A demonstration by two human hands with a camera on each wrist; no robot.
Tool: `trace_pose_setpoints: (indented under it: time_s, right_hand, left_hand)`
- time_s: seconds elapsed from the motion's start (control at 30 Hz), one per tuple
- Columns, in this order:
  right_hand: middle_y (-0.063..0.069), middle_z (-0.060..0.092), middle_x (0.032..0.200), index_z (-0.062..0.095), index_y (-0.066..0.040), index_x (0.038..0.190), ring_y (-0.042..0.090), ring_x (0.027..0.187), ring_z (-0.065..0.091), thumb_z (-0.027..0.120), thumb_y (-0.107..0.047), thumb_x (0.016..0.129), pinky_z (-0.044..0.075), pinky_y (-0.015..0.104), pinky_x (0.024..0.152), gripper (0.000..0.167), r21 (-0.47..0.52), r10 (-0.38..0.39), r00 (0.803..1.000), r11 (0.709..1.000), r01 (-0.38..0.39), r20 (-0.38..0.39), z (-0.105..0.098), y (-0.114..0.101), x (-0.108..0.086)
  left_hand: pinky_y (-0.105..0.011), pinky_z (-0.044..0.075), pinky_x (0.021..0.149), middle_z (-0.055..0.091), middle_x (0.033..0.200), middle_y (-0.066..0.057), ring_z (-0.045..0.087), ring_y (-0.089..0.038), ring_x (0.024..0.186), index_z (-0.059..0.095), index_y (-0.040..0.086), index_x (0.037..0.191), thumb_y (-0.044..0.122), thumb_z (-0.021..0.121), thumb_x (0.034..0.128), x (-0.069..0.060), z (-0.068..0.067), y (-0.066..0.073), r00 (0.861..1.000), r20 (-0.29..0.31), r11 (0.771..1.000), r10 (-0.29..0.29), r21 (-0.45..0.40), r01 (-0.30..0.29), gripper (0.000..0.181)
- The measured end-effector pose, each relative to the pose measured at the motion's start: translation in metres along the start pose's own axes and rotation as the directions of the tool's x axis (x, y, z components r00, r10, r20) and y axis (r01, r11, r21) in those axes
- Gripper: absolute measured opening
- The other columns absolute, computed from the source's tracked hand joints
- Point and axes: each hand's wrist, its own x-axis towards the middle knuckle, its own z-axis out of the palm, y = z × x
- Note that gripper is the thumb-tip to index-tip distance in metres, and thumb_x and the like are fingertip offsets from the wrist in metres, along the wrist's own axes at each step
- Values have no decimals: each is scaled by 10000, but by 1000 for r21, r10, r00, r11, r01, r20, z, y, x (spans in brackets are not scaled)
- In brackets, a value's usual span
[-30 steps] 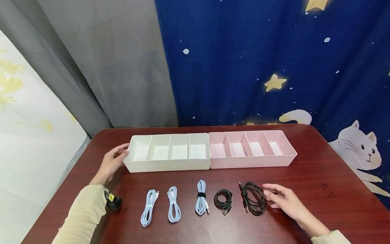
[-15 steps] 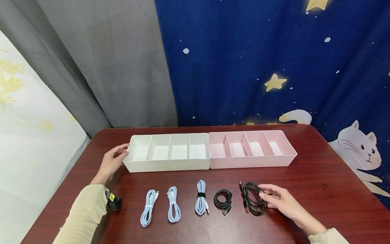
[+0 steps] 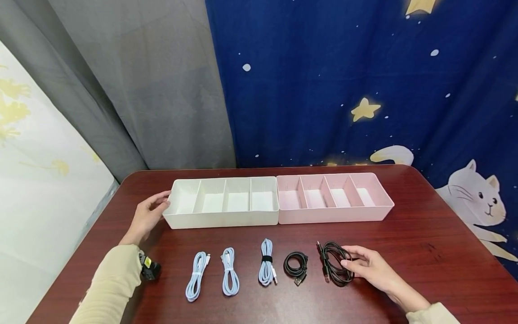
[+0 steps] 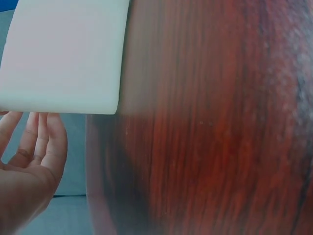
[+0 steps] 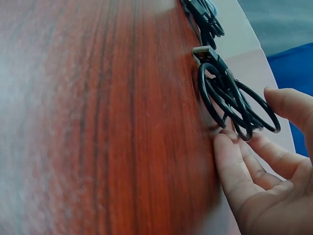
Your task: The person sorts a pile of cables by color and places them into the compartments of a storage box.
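Observation:
My left hand (image 3: 146, 218) touches the left end of a white divided storage box (image 3: 221, 219), its fingers loosely bent. In the left wrist view, the fingers (image 4: 55, 139) meet the end of that box. At the right, my right hand (image 3: 374, 270) is around the outer edge of a coiled black USB cable (image 3: 339, 272). Its thumb lies over the coil's right side. The right wrist view has the coil's loops between thumb and fingers, which stand apart; the coil lies on the table. Whether every fingertip touches it is hard to tell.
A pink divided box (image 3: 336, 215) adjoins the white one. Left of the right hand's cable lie a smaller black cable coil (image 3: 289, 269), a blue cable with black strap (image 3: 267, 270), and two more blue cables, one in the middle (image 3: 230, 279) and one leftmost (image 3: 196, 279).
My right hand has shifted left, and its thumb and fingers now overlap the black cable's right edge. The left hand, boxes and cables stay where they were.

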Motion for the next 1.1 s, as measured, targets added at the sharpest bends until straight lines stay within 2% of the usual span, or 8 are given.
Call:
trace_pose_setpoints:
  time_s: [0.43,0.7,0.9,1.1]
  right_hand:
    - [289,535,1058,363,207,1206,149,866,599,520,-140,899,496,316,678,490,45,23,999,999,-25,47,-1,1,2]
    - [257,556,1032,365,214,1200,168,860,600,513,-147,904,494,321,686,489,73,41,998,996,-45,56,-3,0,3]
    - [246,568,1005,381,211,1191,183,843,608,525,-159,898,493,319,686,494,74,59,997,995,-63,54,-3,1,2]
    - [218,547,1002,389,200,1195,148,832,595,552,-129,878,498,317,665,485,47,51,998,998,-52,26,-2,-2,4]
  left_hand:
    - [-296,489,687,453,1159,-186,489,20,815,416,42,1314,279,474,922,-2,-6,4,998,48,999,30,-13,-29,462]
    - [-262,488,656,464,1126,-175,494,31,797,429,17,1296,255,486,918,1,-4,2,999,35,999,36,-27,-35,451]
    - [-278,493,651,468,1099,-167,498,17,789,431,-1,1289,241,497,913,1,-3,4,998,39,998,54,-30,-52,452]
    - [-270,489,645,466,1101,-161,498,28,784,427,5,1293,251,507,907,2,-5,3,998,45,999,37,-34,-36,465]
